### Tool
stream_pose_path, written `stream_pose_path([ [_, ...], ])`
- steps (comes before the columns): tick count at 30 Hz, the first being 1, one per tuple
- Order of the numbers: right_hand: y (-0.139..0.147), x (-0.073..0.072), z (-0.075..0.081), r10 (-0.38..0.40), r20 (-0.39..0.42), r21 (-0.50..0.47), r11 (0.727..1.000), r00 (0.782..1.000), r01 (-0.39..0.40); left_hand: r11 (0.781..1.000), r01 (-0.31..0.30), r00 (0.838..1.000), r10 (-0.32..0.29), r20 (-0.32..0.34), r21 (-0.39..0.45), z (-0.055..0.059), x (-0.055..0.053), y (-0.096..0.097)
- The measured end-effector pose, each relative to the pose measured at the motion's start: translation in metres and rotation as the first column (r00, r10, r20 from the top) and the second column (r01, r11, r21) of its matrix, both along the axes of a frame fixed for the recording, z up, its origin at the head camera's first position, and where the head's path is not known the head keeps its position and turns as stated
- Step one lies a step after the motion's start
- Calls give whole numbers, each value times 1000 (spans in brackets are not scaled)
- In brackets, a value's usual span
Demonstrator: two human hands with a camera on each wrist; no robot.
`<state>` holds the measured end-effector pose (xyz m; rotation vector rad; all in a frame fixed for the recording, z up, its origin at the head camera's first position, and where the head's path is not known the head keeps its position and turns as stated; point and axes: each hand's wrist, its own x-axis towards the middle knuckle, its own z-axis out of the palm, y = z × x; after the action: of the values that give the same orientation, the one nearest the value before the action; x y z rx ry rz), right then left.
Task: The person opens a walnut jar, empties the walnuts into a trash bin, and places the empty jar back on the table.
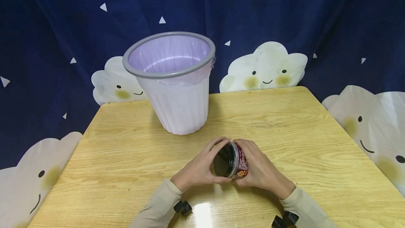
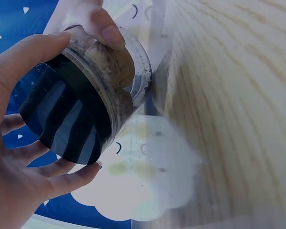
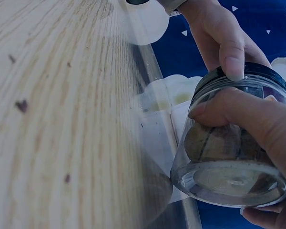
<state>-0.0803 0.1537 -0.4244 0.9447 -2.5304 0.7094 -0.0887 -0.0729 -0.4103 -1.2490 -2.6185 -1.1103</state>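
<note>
A clear plastic jar (image 1: pixel 242 163) with a dark red label is tilted over onto its side between both hands. Its black lid (image 1: pixel 223 161) faces left. My left hand (image 1: pixel 200 168) grips around the lid, thumb on one side and fingers spread on the other. The right hand (image 1: pixel 262 168) holds the jar's body from the right. Through the clear wall, brown lumps (image 2: pixel 115 67) show inside in the left wrist view. In the right wrist view, the jar's round base (image 3: pixel 229 181) points toward the camera, close to the tabletop.
Behind the hands, to the left, stands a white waste bin (image 1: pixel 183 105) with a grey rim and a purple liner bag. Everything is on a light wooden table (image 1: pixel 284 122). A dark blue curtain (image 1: pixel 246 6) with white clouds surrounds it.
</note>
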Motion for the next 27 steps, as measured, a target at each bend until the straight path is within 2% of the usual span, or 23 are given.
stream_pose_path([
  [8, -1, 0, 0, 0, -6, 0, 1000, 1000, 0, 1000, 19, 1000, -18, -7, 18, -1, 0, 0],
  [21, -1, 0, 0, -8, -1, 7, 1000, 1000, 8, 998, -56, 997, 54, 60, 34, 1, 1, 1],
  [24, -1, 0, 0, 0, -8, 2, 1000, 1000, 0, 999, -34, 998, 33, 55, 31, 1, 1, 0],
  [27, -1, -1, 1, 10, -19, -3, 1000, 1000, -10, 1000, 20, 1000, -20, 13, 22, 1, -1, 1],
])
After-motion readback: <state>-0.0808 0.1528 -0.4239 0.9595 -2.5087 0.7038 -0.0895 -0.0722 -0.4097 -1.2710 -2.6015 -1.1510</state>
